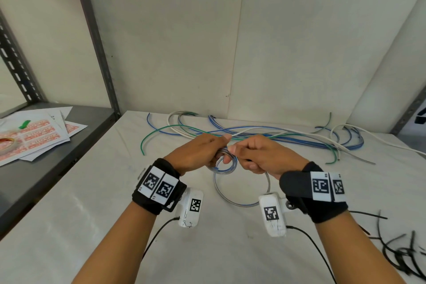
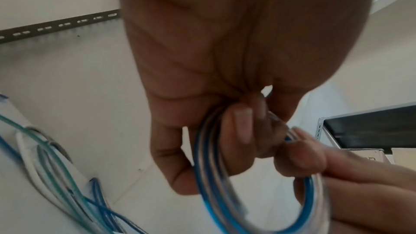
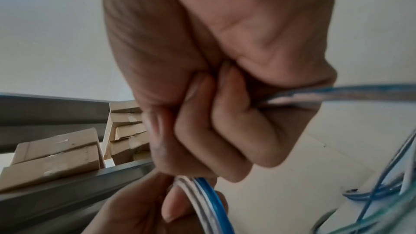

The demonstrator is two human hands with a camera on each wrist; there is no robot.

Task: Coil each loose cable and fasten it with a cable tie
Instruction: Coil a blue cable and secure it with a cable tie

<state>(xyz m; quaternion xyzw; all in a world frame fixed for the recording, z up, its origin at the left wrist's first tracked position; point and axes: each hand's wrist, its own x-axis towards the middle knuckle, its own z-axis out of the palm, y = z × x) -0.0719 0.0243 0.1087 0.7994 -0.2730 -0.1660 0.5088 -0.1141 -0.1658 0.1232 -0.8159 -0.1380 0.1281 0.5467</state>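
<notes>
My left hand [image 1: 208, 150] grips a small coil of blue-and-clear cable [image 1: 227, 166] above the white table [image 1: 92, 226]; in the left wrist view its fingers [image 2: 238, 127] curl round the cable loops [image 2: 209, 175]. My right hand [image 1: 249, 153] holds the same cable's free run, fingers [image 3: 227, 122] closed on the strand [image 3: 337, 93]. A wide loop of that cable [image 1: 239, 200] hangs down to the table between my wrists. Loose blue, green and white cables [image 1: 265, 135] lie tangled at the table's back. Black cable ties [image 1: 405, 253] lie at the right front.
A grey metal shelf [image 1: 57, 152] on the left carries printed sheets [image 1: 36, 138] and a tape roll [image 1: 7, 144]. Slotted steel posts [image 1: 96, 37] rise at the left. The wall [image 1: 207, 41] stands close behind the cables. Cardboard boxes [image 3: 58, 156] show in the right wrist view.
</notes>
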